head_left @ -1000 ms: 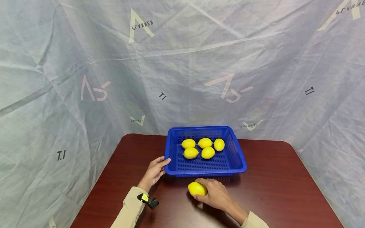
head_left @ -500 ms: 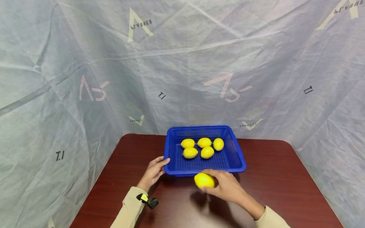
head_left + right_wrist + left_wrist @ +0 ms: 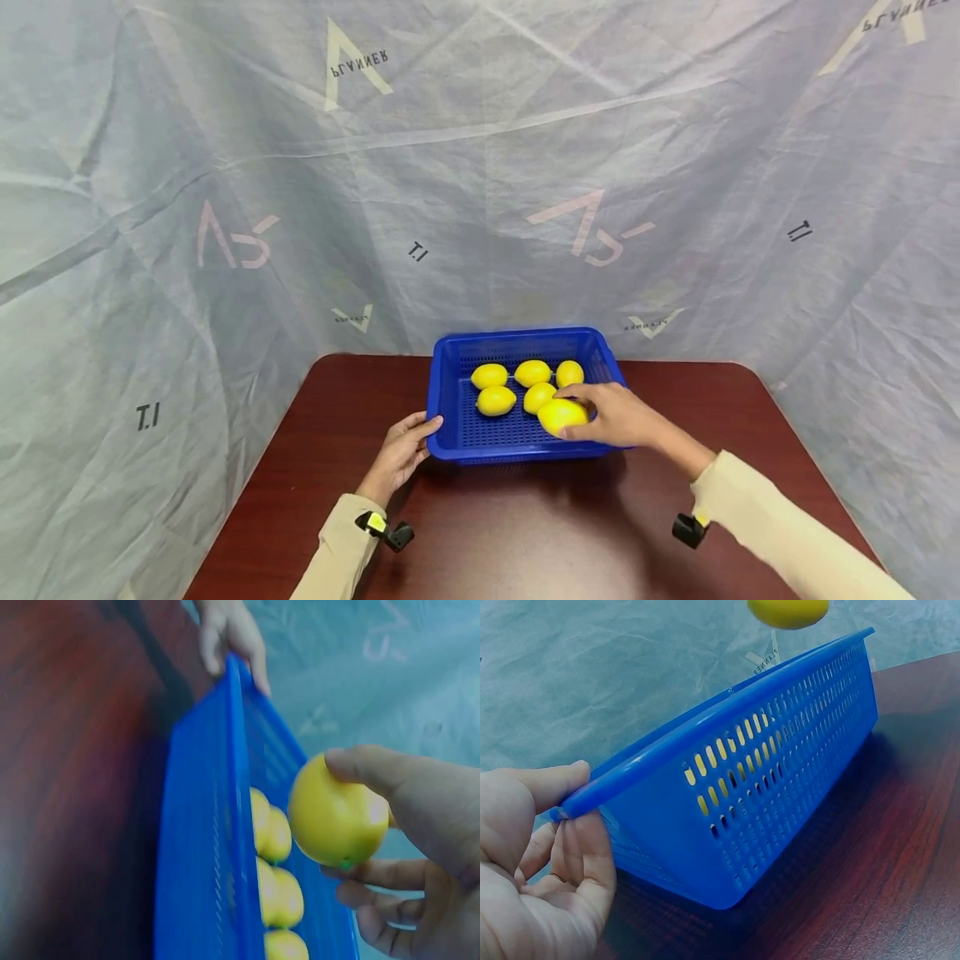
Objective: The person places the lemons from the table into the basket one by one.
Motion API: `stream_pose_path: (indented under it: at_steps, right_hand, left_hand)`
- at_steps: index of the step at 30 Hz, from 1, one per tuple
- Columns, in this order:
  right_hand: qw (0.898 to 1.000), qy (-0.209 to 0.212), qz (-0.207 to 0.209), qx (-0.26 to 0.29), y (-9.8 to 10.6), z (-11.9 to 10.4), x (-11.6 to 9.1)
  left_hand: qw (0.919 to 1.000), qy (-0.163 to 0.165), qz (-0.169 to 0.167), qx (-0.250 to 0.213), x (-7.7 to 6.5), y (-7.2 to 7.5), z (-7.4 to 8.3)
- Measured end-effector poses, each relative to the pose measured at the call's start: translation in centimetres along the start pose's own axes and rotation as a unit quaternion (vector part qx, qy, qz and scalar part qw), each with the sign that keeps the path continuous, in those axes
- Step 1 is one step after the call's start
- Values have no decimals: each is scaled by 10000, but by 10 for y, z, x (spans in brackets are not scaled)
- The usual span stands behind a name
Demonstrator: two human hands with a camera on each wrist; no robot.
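My left hand pinches the near left corner of a blue plastic basket, thumb on top of the rim and fingers beneath it in the left wrist view. Between thumb and fingers, my right hand holds a yellow lemon above the basket's near right part. In the left wrist view that lemon hangs higher than the rim. Several other lemons lie in two rows on the basket floor; the held one overlaps one of them in the head view.
The basket stands on a dark red-brown wooden table, toward its far edge. A pale grey printed sheet hangs behind and at both sides. Small black devices sit on both wrists.
My right hand has lifted the lemon off the table in front of the basket and carried it forward and right, over the rim. The left hand has stayed on the corner.
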State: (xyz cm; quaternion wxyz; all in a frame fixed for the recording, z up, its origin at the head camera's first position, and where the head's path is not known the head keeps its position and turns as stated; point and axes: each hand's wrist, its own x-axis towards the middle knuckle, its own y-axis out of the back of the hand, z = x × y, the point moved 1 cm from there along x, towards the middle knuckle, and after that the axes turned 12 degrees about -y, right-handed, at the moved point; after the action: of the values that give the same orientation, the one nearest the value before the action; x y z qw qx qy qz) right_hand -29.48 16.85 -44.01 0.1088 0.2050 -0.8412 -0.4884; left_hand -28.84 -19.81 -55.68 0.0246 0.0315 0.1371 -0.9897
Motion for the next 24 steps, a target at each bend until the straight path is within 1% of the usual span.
stream_pose_path:
  at_steps: [4, 8, 11, 14, 19, 24]
  right_hand:
    - [9992, 22, -378, -105, 9, 14, 23]
    - [9973, 90, -699, -206, 13, 27, 44]
    - [9958, 116, -884, -232, 16, 38, 56]
    - [9951, 153, -942, -273, 18, 50, 65]
    - [9950, -96, -922, -376, 20, 67, 74]
    - [9937, -289, -905, -600, 17, 80, 81]
  left_hand:
    - [10000, -9, 40, 2, -1, 2, 1]
    - [10000, -20, 62, -53, 0, 3, 1]
    - [9999, -5, 40, -124, 1, 3, 0]
    - [10000, -15, 18, -92, 1, 2, -1]
    - [10000, -16, 27, -87, 2, 0, -1]
    - [9999, 23, 26, -149, 3, -1, -1]
